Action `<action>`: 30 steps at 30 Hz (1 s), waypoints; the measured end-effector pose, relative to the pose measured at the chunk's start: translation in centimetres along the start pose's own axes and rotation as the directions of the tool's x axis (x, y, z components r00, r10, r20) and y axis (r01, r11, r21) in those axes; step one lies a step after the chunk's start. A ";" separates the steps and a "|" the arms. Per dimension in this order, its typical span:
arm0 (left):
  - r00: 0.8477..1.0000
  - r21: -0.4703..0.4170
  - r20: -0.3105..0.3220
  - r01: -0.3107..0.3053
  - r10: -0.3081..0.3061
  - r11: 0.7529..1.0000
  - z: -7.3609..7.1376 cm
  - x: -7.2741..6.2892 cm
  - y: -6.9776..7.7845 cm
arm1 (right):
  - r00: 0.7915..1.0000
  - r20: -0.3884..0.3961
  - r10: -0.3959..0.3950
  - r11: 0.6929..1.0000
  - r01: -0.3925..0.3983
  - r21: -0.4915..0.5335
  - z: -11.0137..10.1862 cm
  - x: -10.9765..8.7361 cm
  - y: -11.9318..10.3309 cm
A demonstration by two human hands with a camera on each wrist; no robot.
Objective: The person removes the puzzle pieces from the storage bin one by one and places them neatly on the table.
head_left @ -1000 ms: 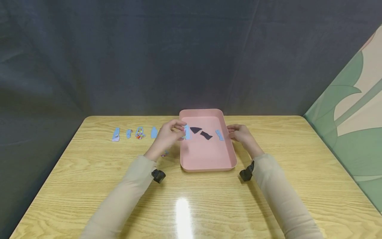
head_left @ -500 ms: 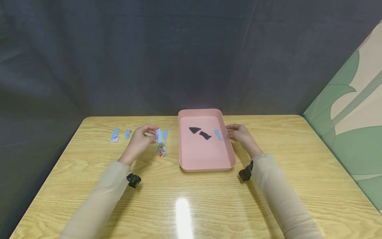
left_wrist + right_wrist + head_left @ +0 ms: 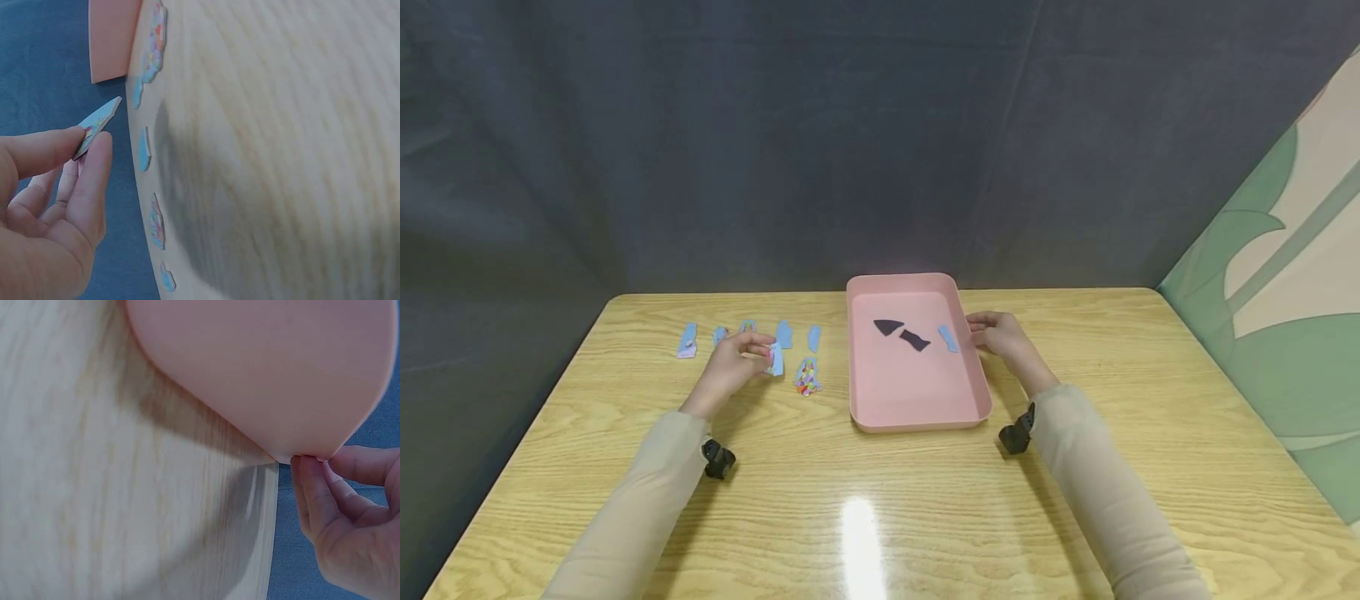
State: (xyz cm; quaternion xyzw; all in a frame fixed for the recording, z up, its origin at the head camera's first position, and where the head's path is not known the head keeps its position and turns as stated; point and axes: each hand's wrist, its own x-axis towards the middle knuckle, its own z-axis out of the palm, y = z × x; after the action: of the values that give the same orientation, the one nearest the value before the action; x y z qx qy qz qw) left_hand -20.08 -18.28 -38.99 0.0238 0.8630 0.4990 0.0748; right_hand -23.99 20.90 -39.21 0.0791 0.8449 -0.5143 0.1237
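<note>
My left hand pinches a light-blue puzzle piece with a colourful print between thumb and fingers. In the left wrist view the piece is tilted, held up off the table. Just right of it lies a multicoloured piece. Behind it are a plain blue piece and a smaller blue one. My right hand grips the right side of a pink tray; the right wrist view shows thumb and fingertips at the tray's edge. Inside the tray lie two dark pieces and one blue piece.
Farther left on the wooden table lie a blue-and-lilac piece and more pieces partly hidden behind my left hand. A dark curtain hangs behind the table's back edge. A patterned green panel stands at the right.
My left hand has carried the blue piece leftward from over the tray to the pieces on the table, uncovering the multicoloured piece. My right hand has stayed at the tray.
</note>
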 end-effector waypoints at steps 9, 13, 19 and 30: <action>0.999 0.023 0.034 0.015 -0.015 1.000 0.3 0.5 -1.1 | 1.000 0.002 0.001 1.000 -0.001 0.004 0.0 -0.1 0.0; 0.997 0.023 0.046 0.058 -0.059 0.998 0.5 0.6 -1.3 | 1.000 0.001 0.013 1.000 -0.013 0.010 0.0 -0.1 0.0; 0.991 0.014 0.082 0.101 -0.102 0.995 0.4 0.5 -1.3 | 1.000 0.001 0.009 1.000 -0.009 0.022 0.2 0.0 0.0; 0.989 0.044 0.123 0.079 -0.083 0.996 0.4 0.5 -1.7 | 1.000 -0.001 0.016 1.000 -0.016 0.013 0.3 0.1 0.0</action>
State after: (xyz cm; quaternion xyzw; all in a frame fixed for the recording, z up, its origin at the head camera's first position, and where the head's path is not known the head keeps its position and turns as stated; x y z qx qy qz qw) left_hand -20.48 -18.75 -40.69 0.0214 0.8664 0.4764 0.1485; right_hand -24.03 20.64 -39.32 0.0873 0.8409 -0.5189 0.1267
